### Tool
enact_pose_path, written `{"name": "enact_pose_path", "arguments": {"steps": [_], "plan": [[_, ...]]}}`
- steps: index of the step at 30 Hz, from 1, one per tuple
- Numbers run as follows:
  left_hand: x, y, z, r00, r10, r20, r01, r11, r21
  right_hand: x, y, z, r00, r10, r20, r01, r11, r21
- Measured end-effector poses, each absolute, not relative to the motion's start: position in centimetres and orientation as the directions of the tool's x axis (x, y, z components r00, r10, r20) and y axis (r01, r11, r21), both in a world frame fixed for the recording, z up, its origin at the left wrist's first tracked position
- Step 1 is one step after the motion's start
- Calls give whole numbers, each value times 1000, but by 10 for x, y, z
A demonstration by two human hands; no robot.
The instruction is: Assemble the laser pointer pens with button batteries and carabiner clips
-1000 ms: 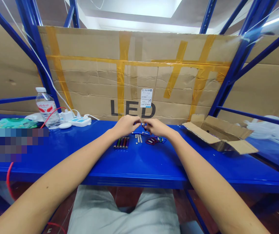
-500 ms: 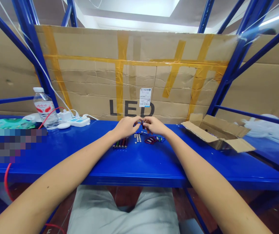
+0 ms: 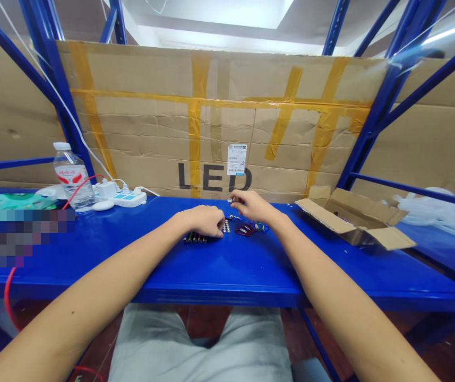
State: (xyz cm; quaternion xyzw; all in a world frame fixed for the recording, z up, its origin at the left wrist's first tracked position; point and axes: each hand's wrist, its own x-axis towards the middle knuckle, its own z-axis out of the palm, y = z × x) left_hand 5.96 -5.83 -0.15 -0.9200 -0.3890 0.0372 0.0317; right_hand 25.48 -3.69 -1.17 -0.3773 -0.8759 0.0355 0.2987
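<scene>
- On the blue counter [image 3: 251, 273], what's actually going on there?
- So the left hand [image 3: 207, 220] is down at the little silver discs [image 3: 227, 228], fingers curled. Can't tell if it's pinching one tbh, the fingertips are mostly hidden
- And the other?
- The right hand [image 3: 251, 205] is up off the surface, thumb and fingers gripping a small silver-ended piece [image 3: 230, 200], round end poking out on the left
- What's lying around them?
- Dark tubes [image 3: 195, 240] in a row, partly covered by the left hand, discs just to the right of those. There's a blue rod [image 3: 233, 217] behind the discs, and a clump of carabiners [image 3: 253, 228], red, green and blue, in front of the right hand
- Further out?
- Open cardboard box [image 3: 354, 218] over on the right, water bottle [image 3: 71, 183] and white power strip [image 3: 130, 199] way over left
</scene>
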Motion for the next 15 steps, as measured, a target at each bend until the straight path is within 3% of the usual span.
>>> {"name": "enact_pose_path", "arguments": {"steps": [8,15], "plan": [[59,-57,-3,681,728,-80,725,-685,-71,254,-36,-14,-508,725,465,659,675,-333],[67,-60,-9,645,764,27,760,-636,-136,253,-37,-12,-484,749,453,667,651,-363]]}}
